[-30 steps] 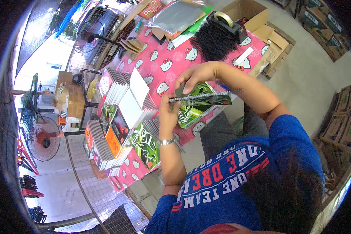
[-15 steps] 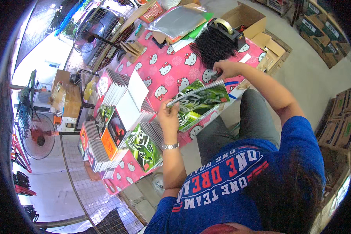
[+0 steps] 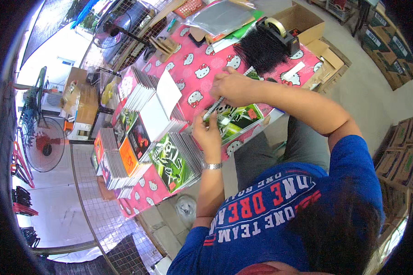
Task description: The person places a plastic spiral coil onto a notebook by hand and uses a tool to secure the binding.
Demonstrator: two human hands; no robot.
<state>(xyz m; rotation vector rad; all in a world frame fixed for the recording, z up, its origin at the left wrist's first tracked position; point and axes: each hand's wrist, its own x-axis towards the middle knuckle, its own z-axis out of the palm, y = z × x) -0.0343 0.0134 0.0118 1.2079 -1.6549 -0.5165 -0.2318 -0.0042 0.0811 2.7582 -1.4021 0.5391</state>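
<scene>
A notebook [image 3: 250, 115] with a green, white and black cover is tilted up over the near edge of the table, its bound edge slanting between my hands. My left hand [image 3: 207, 132] pinches the lower left end of that edge between thumb and fingers. Curled over the same edge further along is my right hand [image 3: 234, 88], its fingertips partly hidden. To the left stands a stack of similar green notebooks [image 3: 172, 160], beside orange and black covered ones [image 3: 135, 146]. A white sheet [image 3: 168, 91] sticks up from the stacks.
A heap of black plastic coils [image 3: 261, 50] lies beyond my right hand, next to a tape dispenser [image 3: 282, 34]. Clear and green sheets [image 3: 220, 18] lie at the back of the pink patterned table cloth [image 3: 195, 98]. An open cardboard box [image 3: 303, 20] stands far right.
My right hand has moved left along the notebook's bound edge, from its far right end to close beside my left hand. The view has shifted slightly.
</scene>
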